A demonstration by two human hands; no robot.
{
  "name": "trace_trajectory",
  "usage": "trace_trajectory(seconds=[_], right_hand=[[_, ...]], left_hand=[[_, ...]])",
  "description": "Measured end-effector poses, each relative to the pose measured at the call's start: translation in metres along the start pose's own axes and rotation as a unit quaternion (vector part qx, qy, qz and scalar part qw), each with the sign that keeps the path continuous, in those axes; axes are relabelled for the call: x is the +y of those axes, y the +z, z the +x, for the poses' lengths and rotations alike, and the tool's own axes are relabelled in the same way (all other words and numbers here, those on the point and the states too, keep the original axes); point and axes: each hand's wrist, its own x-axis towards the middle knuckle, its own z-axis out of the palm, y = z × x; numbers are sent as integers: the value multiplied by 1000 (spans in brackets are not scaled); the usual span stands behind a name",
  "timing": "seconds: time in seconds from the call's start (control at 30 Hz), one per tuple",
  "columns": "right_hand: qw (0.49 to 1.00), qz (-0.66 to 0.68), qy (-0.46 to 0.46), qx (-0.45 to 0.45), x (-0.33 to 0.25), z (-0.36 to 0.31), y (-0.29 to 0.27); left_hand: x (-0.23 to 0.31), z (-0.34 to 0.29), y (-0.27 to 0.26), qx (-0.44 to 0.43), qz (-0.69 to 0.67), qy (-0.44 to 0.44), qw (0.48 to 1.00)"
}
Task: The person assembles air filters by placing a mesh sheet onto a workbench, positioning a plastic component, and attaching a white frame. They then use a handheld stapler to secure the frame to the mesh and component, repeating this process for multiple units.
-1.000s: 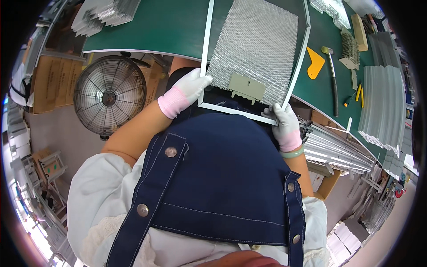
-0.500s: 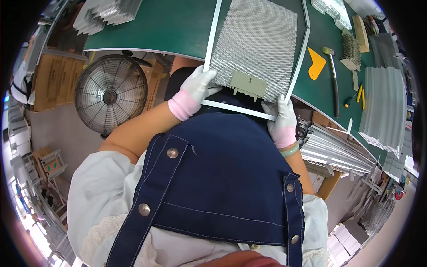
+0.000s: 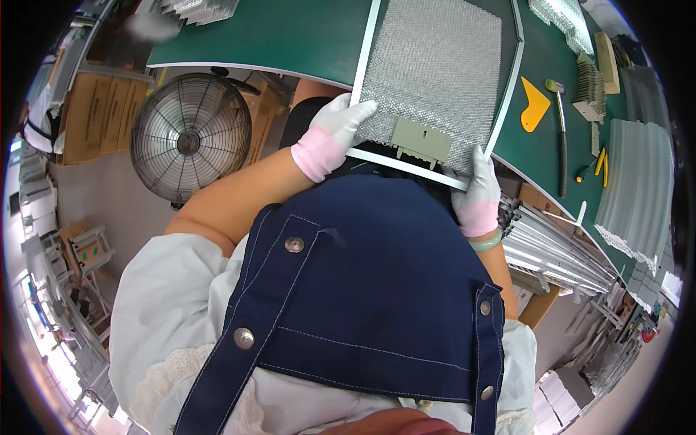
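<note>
Right hand [image 3: 479, 192] turned more upright on white frame [image 3: 406, 168] over past second; pinches lower right corner. Left hand [image 3: 335, 125] pinches lower left. Frame overhangs edge of green surface [image 3: 290, 36]. Mesh sheet [image 3: 438, 72] inside frame outline, grey-green block [image 3: 421, 142] at lower edge. Judged partway: lower gap open.

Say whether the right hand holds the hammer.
No: the hammer lies on the green tabletop; the right hand grips the metal frame.

silvery mesh [image 3: 438, 72], green tabletop [image 3: 290, 36], navy apron [image 3: 362, 283]
</note>
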Motion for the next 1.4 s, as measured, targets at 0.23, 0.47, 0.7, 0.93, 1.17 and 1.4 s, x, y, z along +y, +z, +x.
trace_trajectory(seconds=[0.23,0.47,0.7,0.93,1.17,1.4], right_hand=[[998,-2,27,-52,22,32,-38],[995,69,71,-10,15,22,-19],[988,123,97,-13,14,24,-19],[991,53,110,-59,1,17,-23],[988,5,103,-114,-1,11,-16],[983,36,144,-105,5,14,-22]], left_hand=[[2,6,-5,-19,86,21,996],[-2,-8,-13,-111,45,29,992],[-9,6,-15,-164,-77,-68,981],[-9,4,-10,-94,-54,-22,994],[-5,1,-3,-93,-125,-52,986],[1,-4,-5,-87,-80,-72,990]])
